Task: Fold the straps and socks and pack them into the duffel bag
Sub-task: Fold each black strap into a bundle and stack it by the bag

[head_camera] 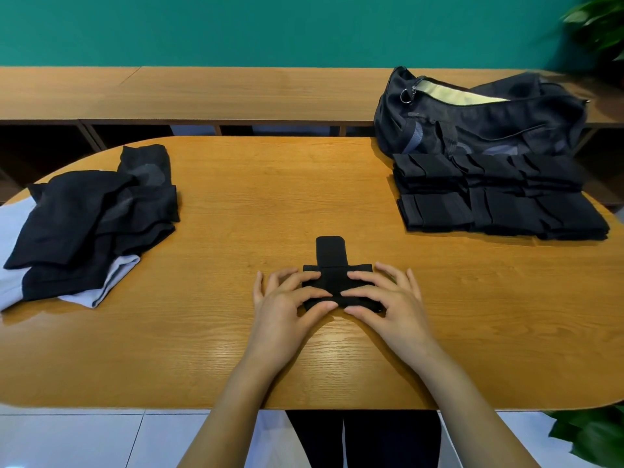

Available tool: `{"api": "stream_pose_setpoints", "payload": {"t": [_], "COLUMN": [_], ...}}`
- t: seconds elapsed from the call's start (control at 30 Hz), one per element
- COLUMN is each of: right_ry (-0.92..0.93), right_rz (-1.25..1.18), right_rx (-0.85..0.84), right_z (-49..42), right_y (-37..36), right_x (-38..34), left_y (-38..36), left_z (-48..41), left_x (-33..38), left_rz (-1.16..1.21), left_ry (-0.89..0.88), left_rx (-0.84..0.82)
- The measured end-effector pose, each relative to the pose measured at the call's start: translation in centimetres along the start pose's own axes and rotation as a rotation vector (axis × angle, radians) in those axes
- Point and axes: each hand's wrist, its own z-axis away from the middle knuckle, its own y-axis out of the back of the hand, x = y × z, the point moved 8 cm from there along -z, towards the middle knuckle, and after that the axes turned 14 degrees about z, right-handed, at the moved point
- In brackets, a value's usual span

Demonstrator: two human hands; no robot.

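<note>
A black strap [331, 255] lies folded into a cross shape on the wooden table [236, 204], just in front of me. My left hand [287, 298] pinches its left part between thumb and forefinger. My right hand [388, 298] pinches its right part the same way. A loose pile of black and grey socks [91, 214] lies at the left of the table. Several folded black straps [499, 197] are stacked in rows at the right. Behind them stands the dark duffel bag [479, 119], unzipped, with a pale lining showing.
A long wooden bench or shelf [202, 92] runs behind the table against a green wall. Potted plant leaves [594, 437] show at the lower right and upper right corners. White floor tiles lie below the table's near edge.
</note>
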Motion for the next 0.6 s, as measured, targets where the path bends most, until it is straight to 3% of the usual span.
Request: {"api": "stream_pose_setpoints", "payload": {"t": [0.6], "right_ry": [-0.004], "right_rz": [-0.040], "right_rx": [0.072], "right_z": [0.09], "right_y": [0.40], "right_x": [0.22], "left_y": [-0.30], "left_z": [-0.03], "left_x": [-0.19], "left_rz": [-0.022], "left_ry": [-0.041], "left_rx": [-0.007]}}
